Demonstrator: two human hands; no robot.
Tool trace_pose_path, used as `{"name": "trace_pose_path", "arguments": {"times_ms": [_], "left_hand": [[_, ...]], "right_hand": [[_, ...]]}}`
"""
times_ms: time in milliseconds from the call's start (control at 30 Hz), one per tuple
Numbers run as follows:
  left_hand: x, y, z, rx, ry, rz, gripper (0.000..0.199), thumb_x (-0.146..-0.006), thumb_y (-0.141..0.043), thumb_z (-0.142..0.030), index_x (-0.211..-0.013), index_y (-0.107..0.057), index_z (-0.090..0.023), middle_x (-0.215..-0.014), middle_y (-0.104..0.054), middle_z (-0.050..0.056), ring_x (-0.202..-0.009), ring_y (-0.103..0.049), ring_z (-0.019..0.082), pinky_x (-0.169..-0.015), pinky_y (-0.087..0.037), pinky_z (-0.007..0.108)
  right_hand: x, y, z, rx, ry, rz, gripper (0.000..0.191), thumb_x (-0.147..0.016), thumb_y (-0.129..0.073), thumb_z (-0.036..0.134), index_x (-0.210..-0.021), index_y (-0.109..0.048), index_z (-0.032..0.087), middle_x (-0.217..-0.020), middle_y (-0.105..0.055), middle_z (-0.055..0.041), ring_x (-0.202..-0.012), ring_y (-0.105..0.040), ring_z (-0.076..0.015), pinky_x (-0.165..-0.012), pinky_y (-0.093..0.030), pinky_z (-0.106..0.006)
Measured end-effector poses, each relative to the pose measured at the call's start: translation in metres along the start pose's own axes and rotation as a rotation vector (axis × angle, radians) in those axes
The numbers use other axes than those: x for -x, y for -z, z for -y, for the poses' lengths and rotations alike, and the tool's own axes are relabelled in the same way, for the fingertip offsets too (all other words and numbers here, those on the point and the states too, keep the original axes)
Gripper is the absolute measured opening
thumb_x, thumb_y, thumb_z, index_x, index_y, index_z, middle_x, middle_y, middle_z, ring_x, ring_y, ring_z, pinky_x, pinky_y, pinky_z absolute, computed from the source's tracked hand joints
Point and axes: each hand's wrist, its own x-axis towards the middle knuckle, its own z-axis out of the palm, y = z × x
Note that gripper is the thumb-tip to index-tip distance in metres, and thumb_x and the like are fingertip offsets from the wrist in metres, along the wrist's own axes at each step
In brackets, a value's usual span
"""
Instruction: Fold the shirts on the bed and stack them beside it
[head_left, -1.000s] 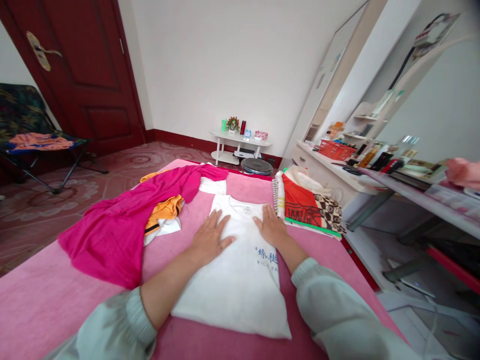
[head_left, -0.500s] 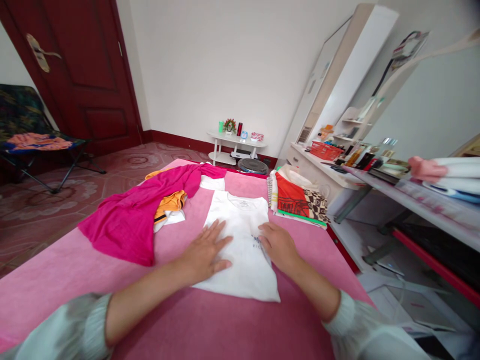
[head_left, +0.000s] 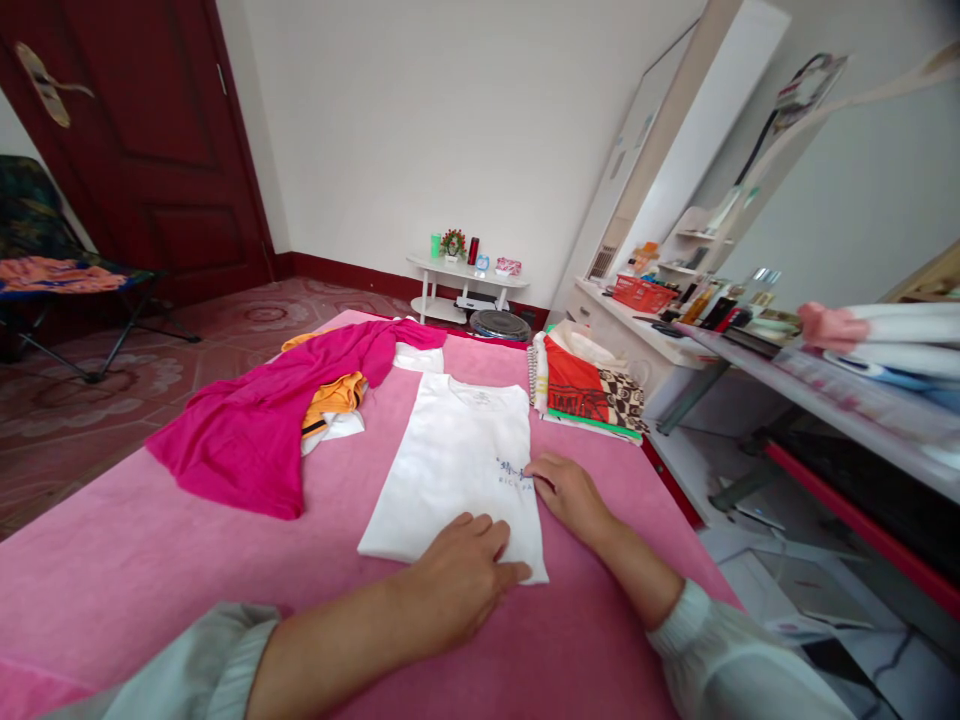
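- Bed (head_left: 187,560), pink cover: carries all the clothes; soft-looking, likely a bit grippy under cotton.
- Magenta garment (head_left: 240,430): loose heap, left side of bed, well apart from the shirt. Limp, thin-looking.
- White T-shirt (head_left: 450,455): flat on the bed, mid-view, neckline at the far end, bottom edge toward the person. No sleeves showing, so sides probably tucked under. Looks light, soft, floppy, nothing fragile; creases easily, not likely slippery. Tucked layers could slide out if only the top one gets taken.
- Folded clothes stack (head_left: 574,385): beyond the shirt to the right, apart from it; red and patterned pieces on view.
- Yellow-orange garment (head_left: 334,397): bunched, partly under the magenta one.
- Left hand (head_left: 461,575): palm down over the near edge, thumb by the near right corner. Fingers bent, on the cloth; pinch or just resting, can't tell.
- Right hand (head_left: 570,495): at the shirt's right edge beside the print. Fingers half curled; grasp on cloth, can't tell.
- Blue print (head_left: 515,473): right part of the shirt; maybe slightly stiffer than bare cloth.
- Best hold: both near corners, or opposite side edges, all layers between thumb and fingers; one-point hold would sag.
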Motion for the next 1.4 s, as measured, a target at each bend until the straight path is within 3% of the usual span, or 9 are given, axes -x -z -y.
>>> {"name": "trace_pose_path", "arguments": {"times_ms": [233, 433, 600, 667, 833, 967, 1100, 1200, 1400], "left_hand": [[0.004, -0.006, 0.004, -0.016, -0.045, 0.006, 0.035, -0.090, -0.044, -0.029, -0.123, -0.054, -0.035, -0.091, -0.050, 0.005, -0.085, -0.046, 0.022, -0.072, -0.037, 0.035], [0.011, -0.006, -0.001, 0.008, -0.035, 0.013, 0.038, -0.093, -0.038, -0.033, -0.130, -0.046, -0.043, -0.096, -0.051, 0.005, -0.088, -0.047, 0.022, -0.076, -0.039, 0.037], [0.030, 0.016, 0.008, 0.267, -0.072, -0.006, 0.024, -0.087, -0.051, -0.028, -0.105, -0.065, -0.036, -0.110, -0.056, 0.002, -0.098, -0.052, 0.019, -0.085, -0.041, 0.030], [0.037, 0.025, 0.028, 0.445, 0.029, -0.065, 0.020, -0.085, -0.052, -0.022, -0.096, -0.067, -0.028, -0.105, -0.061, 0.000, -0.094, -0.056, 0.015, -0.083, -0.042, 0.024], [0.046, 0.027, 0.104, 0.442, 0.629, -0.346, 0.022, -0.078, -0.053, -0.024, -0.098, -0.061, -0.017, -0.094, -0.066, 0.006, -0.085, -0.061, 0.019, -0.075, -0.045, 0.027], [0.049, 0.020, 0.134, 0.520, 0.821, -0.306, 0.024, -0.070, -0.061, -0.033, -0.088, -0.058, -0.017, -0.079, -0.067, 0.004, -0.072, -0.062, 0.019, -0.060, -0.045, 0.024], [0.049, 0.018, 0.128, 0.751, 0.977, -0.162, 0.037, -0.066, -0.063, -0.045, -0.089, -0.060, -0.016, -0.071, -0.066, 0.003, -0.055, -0.060, 0.018, -0.044, -0.040, 0.023], [0.044, 0.018, 0.121, 0.931, 0.928, -0.137, 0.040, -0.062, -0.066, -0.045, -0.087, -0.063, -0.014, -0.071, -0.066, 0.003, -0.057, -0.060, 0.018, -0.044, -0.040, 0.023], [0.005, 0.023, 0.102, 0.791, 0.667, -0.437, 0.032, -0.069, -0.061, -0.030, -0.095, -0.066, -0.011, -0.064, -0.057, -0.001, -0.059, -0.052, 0.014, -0.055, -0.039, 0.023]], "right_hand": [[0.002, 0.003, -0.008, 0.048, -0.004, 0.013, 0.024, -0.088, -0.045, 0.018, -0.087, -0.068, 0.021, -0.083, -0.064, -0.0042, -0.081, -0.058, -0.0180, -0.076, -0.044, -0.029], [0.000, 0.012, 0.041, 0.189, -0.088, -0.030, 0.027, -0.083, -0.043, 0.010, -0.092, -0.065, 0.021, -0.095, -0.060, -0.0047, -0.085, -0.056, -0.0171, -0.074, -0.041, -0.027], [0.018, 0.008, 0.061, 0.122, -0.079, 0.154, 0.014, -0.086, -0.048, 0.024, -0.079, -0.060, 0.021, -0.084, -0.058, -0.0018, -0.078, -0.055, -0.0160, -0.068, -0.040, -0.024], [0.018, 0.009, 0.053, 0.132, -0.188, 0.131, 0.020, -0.087, -0.046, 0.026, -0.072, -0.057, 0.021, -0.079, -0.058, -0.0015, -0.075, -0.055, -0.0157, -0.066, -0.038, -0.024], [0.002, 0.013, 0.029, 0.170, -0.467, 0.036, 0.016, -0.085, -0.048, 0.031, -0.089, -0.058, 0.020, -0.082, -0.063, -0.0036, -0.075, -0.059, -0.0173, -0.064, -0.037, -0.025], [-0.011, 0.006, 0.028, 0.135, -0.552, 0.084, 0.030, -0.082, -0.051, 0.040, -0.104, -0.055, 0.020, -0.083, -0.065, -0.0051, -0.076, -0.061, -0.0198, -0.063, -0.037, -0.026], [-0.017, -0.005, 0.030, 0.021, -0.620, 0.039, 0.039, -0.077, -0.056, 0.041, -0.110, -0.052, 0.020, -0.085, -0.067, -0.0055, -0.077, -0.062, -0.0223, -0.063, -0.040, -0.028], [-0.019, -0.016, 0.025, -0.199, -0.654, -0.062, 0.060, -0.070, -0.062, 0.034, -0.124, -0.044, 0.016, -0.089, -0.067, -0.0068, -0.080, -0.063, -0.0229, -0.069, -0.045, -0.031], [-0.021, -0.041, 0.018, -0.596, -0.524, -0.305, 0.065, -0.061, -0.060, 0.023, -0.125, -0.049, 0.016, -0.121, -0.060, -0.0087, -0.107, -0.058, -0.0233, -0.092, -0.044, -0.035]]}}
